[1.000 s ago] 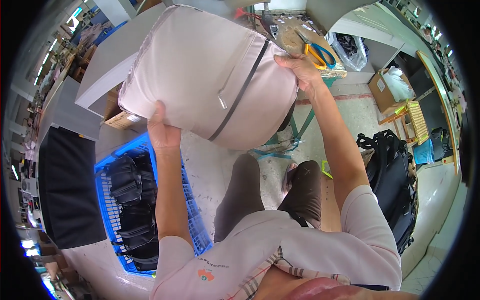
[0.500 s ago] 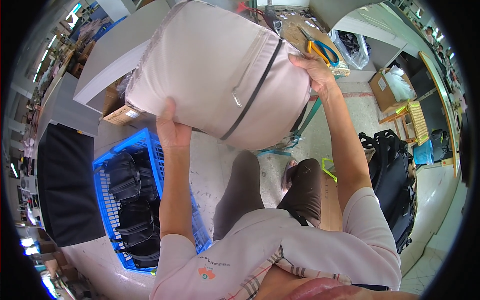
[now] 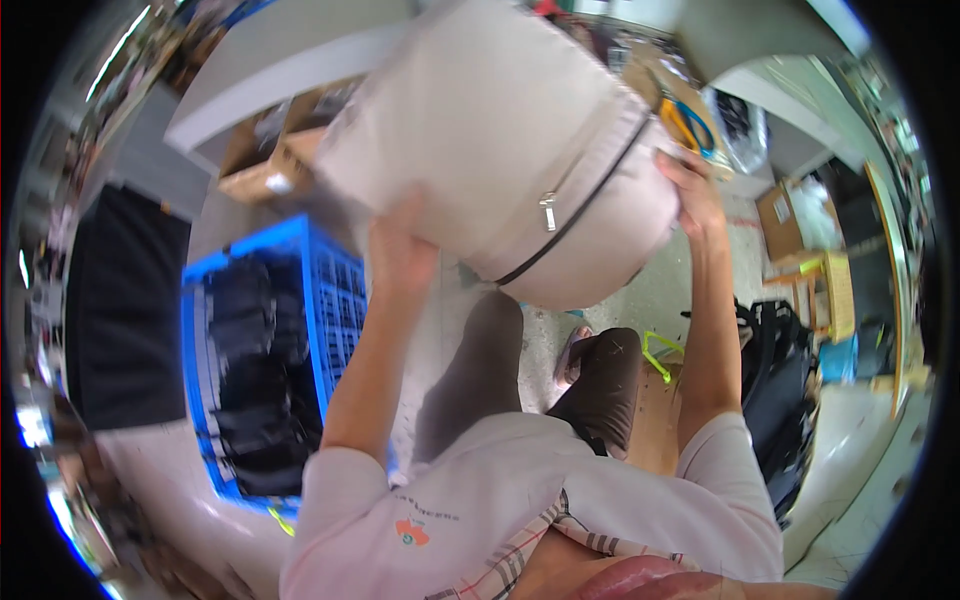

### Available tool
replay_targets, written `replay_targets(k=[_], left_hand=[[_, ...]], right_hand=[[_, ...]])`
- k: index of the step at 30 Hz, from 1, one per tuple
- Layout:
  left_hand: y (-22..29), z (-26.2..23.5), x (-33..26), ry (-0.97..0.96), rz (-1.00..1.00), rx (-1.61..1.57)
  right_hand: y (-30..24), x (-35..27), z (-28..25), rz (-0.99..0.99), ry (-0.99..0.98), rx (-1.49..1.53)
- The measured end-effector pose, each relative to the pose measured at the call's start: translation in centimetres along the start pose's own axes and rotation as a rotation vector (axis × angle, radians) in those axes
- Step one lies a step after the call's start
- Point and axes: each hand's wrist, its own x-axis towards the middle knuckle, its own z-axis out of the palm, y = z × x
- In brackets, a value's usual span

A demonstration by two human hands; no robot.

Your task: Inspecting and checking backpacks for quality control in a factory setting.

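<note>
Cloth piece (image 3: pixel 480 130) — smooth, bulging — narrow black strip (image 3: pixel 583 206).

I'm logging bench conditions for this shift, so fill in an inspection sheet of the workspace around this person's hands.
Surface: brown worktop, with yellow-and-blue-handled scissors on it.
Job's things: pale fabric piece with a metal zip pull, held up at a slant; partly blurred.
Hands: left hand grips its lower left edge; right hand grips its right edge.
Clutter: blue crate on the floor at left, holding black items.
Cables: nothing seen that is clearly a cable.
Surroundings: cardboard box and black strapped bags at right.
</note>
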Motion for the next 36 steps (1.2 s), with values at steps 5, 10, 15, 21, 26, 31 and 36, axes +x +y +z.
replay_targets(k=[5,10,15,21,26,31,36], left_hand=[[2.2,-5.5,-4.5,0.176,-0.401,0.448],[3.9,-3.6,-10.7,0.023,-0.394,0.212],[4.4,-10.1,-15.8,0.357,0.062,0.288],[17.9,-13.4,-21.5,0.828,0.413,0.856],[25.6,-20.2,-30.5,1.092,0.794,1.704],[18.1,-24.2,-9.0,0.480,0.495,1.515],[6.0,-21.1,-2.0,0.361,0.170,1.503]], right_hand=[[-2.8,-7.9,5.0,-0.303,-0.054,-0.539],[-0.5,-14.7,18.0,-1.108,-1.140,-1.028],[1.7,-19.1,21.2,-1.152,-1.348,-1.003],[-1.2,-18.1,18.9,-0.893,-0.926,-0.561],[2.7,-15.7,12.3,-0.434,-0.526,-0.711],[3.5,-20.5,1.0,-0.297,-0.102,-0.962],[1.2,-33.8,-13.5,-0.185,0.975,-1.658]])
